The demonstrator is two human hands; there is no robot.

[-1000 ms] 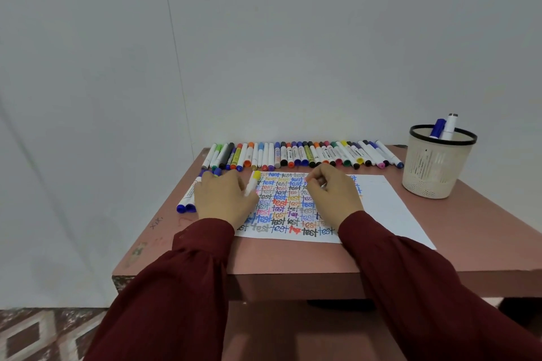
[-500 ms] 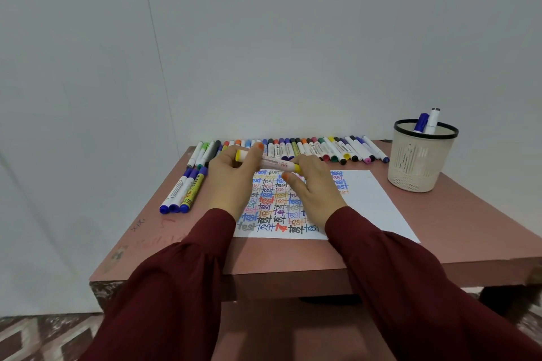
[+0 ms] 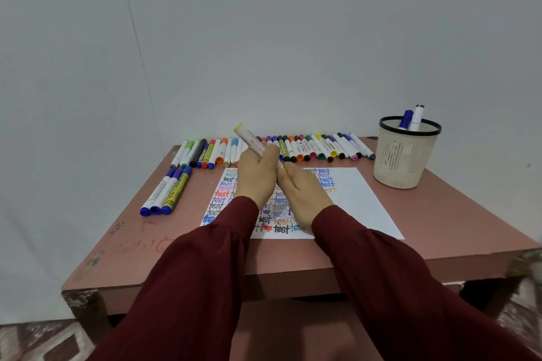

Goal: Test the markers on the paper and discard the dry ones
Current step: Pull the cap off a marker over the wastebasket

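Frame centre, above paper (image 3: 357,202): left hand (image 3: 258,179) grip clenched round yellow marker (image 3: 250,137); right hand (image 3: 303,195) grip pinched its lower end.

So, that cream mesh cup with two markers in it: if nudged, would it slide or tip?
Probably light: the cup has mesh walls and only two markers show in it. It narrows toward its base, and the markers stick out above the rim, so a high nudge may tip it. A low push would likely slide it across the table.

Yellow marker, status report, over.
Left hand grips yellow marker, tilted above paper. Right hand pinches its lower end. Nothing in the way.
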